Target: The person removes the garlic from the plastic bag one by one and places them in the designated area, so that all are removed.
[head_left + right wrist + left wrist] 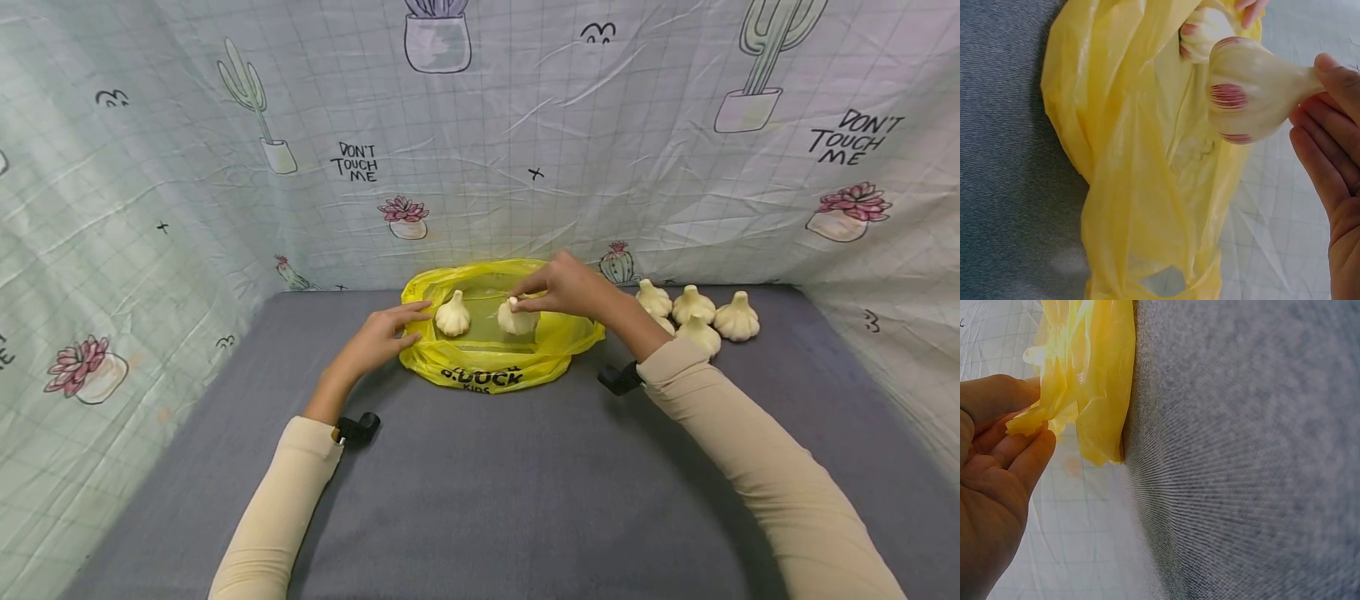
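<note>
A yellow plastic bag (543, 371) with dark lettering lies mouth up on the table. At its left rim my left hand (377, 340) pinches a fold of the plastic, seen between thumb and fingers (1034, 456) in the left wrist view. My right hand (576, 287) holds a garlic bulb (517, 322) by its stem over the bag's opening. Purple-red streaks mark this bulb in the right wrist view, where it hangs root end toward the bag. Another garlic bulb (453, 317) sits inside the bag on the left.
Several more garlic bulbs (737, 318) are grouped at the back right of the grey-covered table (480, 492), partly behind the right forearm. A cactus-print curtain (480, 125) rises behind the bag and along both sides. Each wrist carries a small black camera (358, 429).
</note>
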A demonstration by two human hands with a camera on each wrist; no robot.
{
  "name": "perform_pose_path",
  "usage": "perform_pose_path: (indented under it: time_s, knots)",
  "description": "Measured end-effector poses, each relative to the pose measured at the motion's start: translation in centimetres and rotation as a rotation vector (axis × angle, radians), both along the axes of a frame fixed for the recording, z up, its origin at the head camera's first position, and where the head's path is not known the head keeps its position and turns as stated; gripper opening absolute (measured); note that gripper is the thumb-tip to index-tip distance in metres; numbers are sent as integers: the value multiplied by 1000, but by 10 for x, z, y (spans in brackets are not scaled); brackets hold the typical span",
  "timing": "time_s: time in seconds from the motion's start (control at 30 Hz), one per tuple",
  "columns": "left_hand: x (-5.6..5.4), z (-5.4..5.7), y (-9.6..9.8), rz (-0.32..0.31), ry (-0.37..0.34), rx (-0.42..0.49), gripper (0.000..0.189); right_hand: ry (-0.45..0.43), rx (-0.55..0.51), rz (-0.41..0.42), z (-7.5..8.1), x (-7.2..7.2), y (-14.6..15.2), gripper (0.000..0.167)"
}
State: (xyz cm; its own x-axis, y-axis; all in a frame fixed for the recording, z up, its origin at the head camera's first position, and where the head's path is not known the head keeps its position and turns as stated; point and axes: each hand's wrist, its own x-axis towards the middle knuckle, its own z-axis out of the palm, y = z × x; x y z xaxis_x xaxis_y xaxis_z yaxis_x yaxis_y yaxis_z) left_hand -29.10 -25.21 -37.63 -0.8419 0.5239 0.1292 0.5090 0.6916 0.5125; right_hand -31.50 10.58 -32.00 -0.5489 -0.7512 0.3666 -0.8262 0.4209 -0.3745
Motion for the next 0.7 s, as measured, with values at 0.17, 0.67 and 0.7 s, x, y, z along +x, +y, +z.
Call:
perform_pose_path:
  time_s: [0.17,0.67,0.7]
  knots:
    - [0,1,1,-1,3,0,42,31,-18,15,-2,6,5,22]
    - [2,3,0,-2,18,-10,40,125,-106,51,-4,21,25,21]
    - [2,3,0,-3,17,-9,40,135,-112,54,-4,22,26,21]
